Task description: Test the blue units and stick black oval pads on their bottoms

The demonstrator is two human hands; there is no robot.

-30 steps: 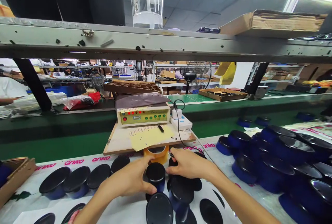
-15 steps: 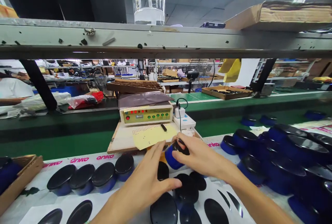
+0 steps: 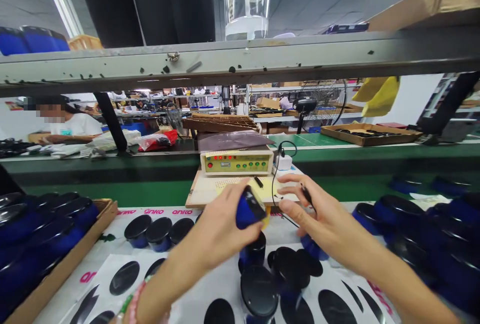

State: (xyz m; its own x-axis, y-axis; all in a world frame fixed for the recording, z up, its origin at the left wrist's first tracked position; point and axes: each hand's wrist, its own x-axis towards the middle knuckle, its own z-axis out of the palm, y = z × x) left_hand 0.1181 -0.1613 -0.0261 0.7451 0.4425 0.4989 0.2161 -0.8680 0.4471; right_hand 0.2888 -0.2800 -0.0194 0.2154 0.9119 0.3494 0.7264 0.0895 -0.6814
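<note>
My left hand holds a blue cup-like part with a dark end, tilted between thumb and fingers. To its right, my right hand has a thin black tool in its fingers, apart from the part. Below the hands stand blue parts with black tops beside loose black discs. A row of similar blue parts stands left of my left hand. White sheets with black ovals lie in front.
A control box with lit indicators sits behind the hands, near a white plug and cable. Cardboard box of blue parts at left; more blue parts at right. A metal shelf crosses above. A person is far left.
The view has turned left. The blue part is now in my left hand, lifted and tilted. My right hand has come off it and moved right, its fingers spread more around the black tool.
</note>
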